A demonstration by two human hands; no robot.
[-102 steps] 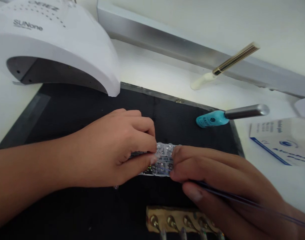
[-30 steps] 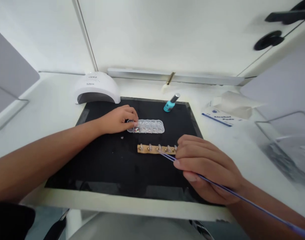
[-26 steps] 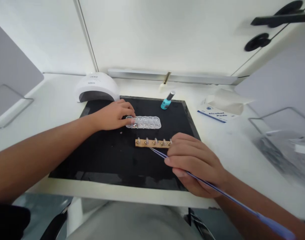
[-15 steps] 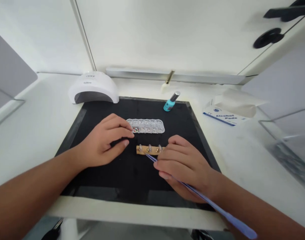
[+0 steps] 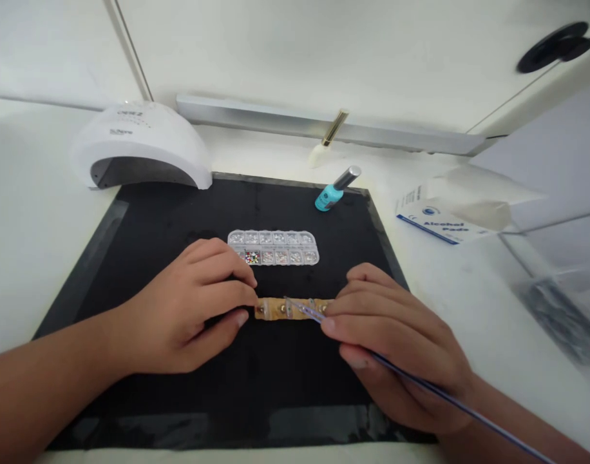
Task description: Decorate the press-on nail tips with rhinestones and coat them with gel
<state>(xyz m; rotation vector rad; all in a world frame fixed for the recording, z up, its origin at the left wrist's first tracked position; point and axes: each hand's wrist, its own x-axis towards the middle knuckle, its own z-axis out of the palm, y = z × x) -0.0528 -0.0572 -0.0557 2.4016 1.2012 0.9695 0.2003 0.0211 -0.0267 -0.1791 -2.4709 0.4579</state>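
Purple tweezers (image 5: pixel 401 368) are held in my right hand (image 5: pixel 401 341), their tips over the middle of a short wood-coloured strip (image 5: pixel 275 314). Along this strip stand several small clear nail tips (image 5: pixel 289 309). The right fingers cover the strip's right end. My left hand (image 5: pixel 198 306) rests at its left end, index fingertip at the edge and thumb a little apart, with nothing gripped. Just behind lies a clear compartment case (image 5: pixel 273 247) of rhinestones; one compartment has multicoloured ones. Whether the tweezer tips pinch anything is too small to tell.
A black mat (image 5: pixel 179 406) covers the white table. At the back left stands a white nail lamp (image 5: pixel 140 138). Behind the case are a turquoise polish bottle (image 5: pixel 330 197) and a pale bottle with a gold cap (image 5: pixel 319 154). To the right sits an alcohol pads box (image 5: pixel 435 225).
The view has come closer and shifted. My left hand has moved from beside the case to the strip's left end. The tweezer tips have gone from the strip's left part to its middle.
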